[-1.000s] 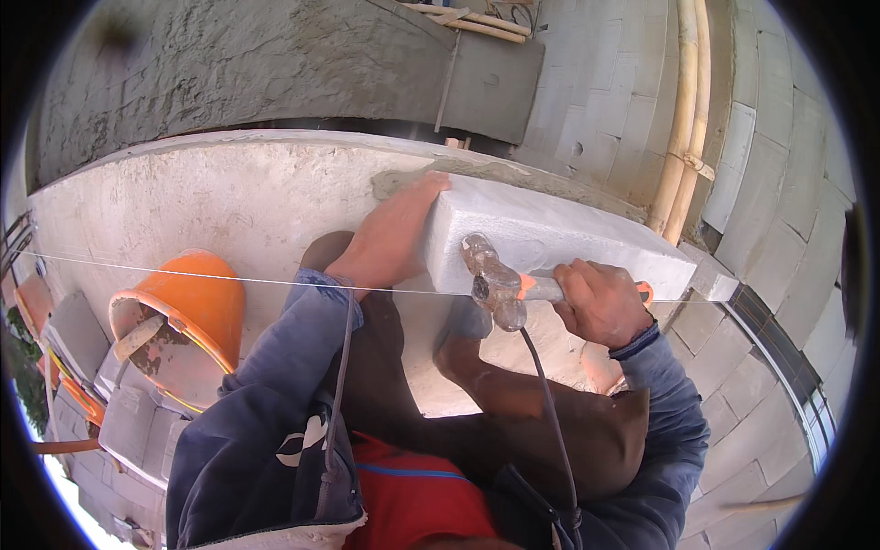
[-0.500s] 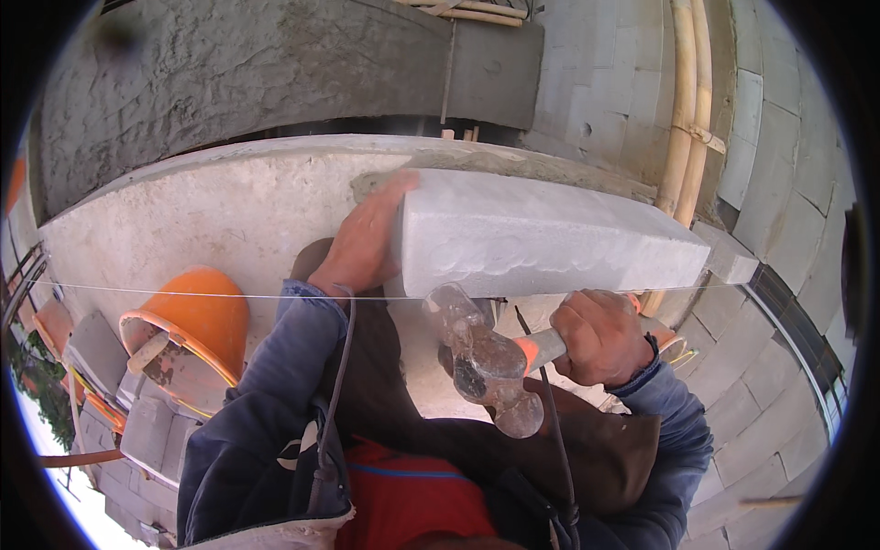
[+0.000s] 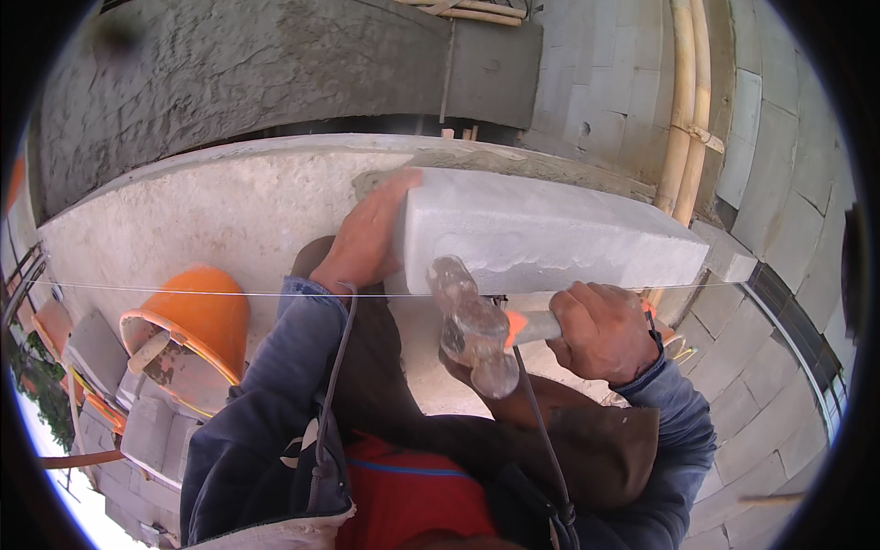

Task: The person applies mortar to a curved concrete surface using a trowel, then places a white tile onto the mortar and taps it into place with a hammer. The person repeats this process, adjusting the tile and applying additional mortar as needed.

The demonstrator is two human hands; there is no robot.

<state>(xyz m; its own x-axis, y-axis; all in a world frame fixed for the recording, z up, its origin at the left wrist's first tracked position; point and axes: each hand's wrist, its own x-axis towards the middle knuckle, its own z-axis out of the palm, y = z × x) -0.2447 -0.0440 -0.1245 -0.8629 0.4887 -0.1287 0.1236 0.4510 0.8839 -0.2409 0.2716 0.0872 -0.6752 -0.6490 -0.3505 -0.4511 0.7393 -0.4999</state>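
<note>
A long pale-grey concrete block [image 3: 550, 234] lies on the floor slab in front of me, its near side chipped along the lower part. My left hand [image 3: 367, 229] rests with stretched fingers against the block's left end. In my right hand [image 3: 605, 330] is the handle of a hammer [image 3: 481, 330], fingers wrapped round it. The worn metal head, marked by an orange band at the handle, is near the block's lower left edge; whether it touches cannot be told. A taut white string [image 3: 229, 292] runs across below the block.
An orange bucket [image 3: 202, 307] with a tool handle in it tips on its side at the left. Behind the block is a band of wet mortar [image 3: 550, 170]. Bamboo poles [image 3: 687, 119] stand at the right, beside a block wall [image 3: 779, 165]. Grey blocks [image 3: 156, 435] lie at lower left.
The hammer head has swung upward and slightly left, closer to the block's near side. My right hand has shifted only a little; the left hand and the block stay nearly in place.
</note>
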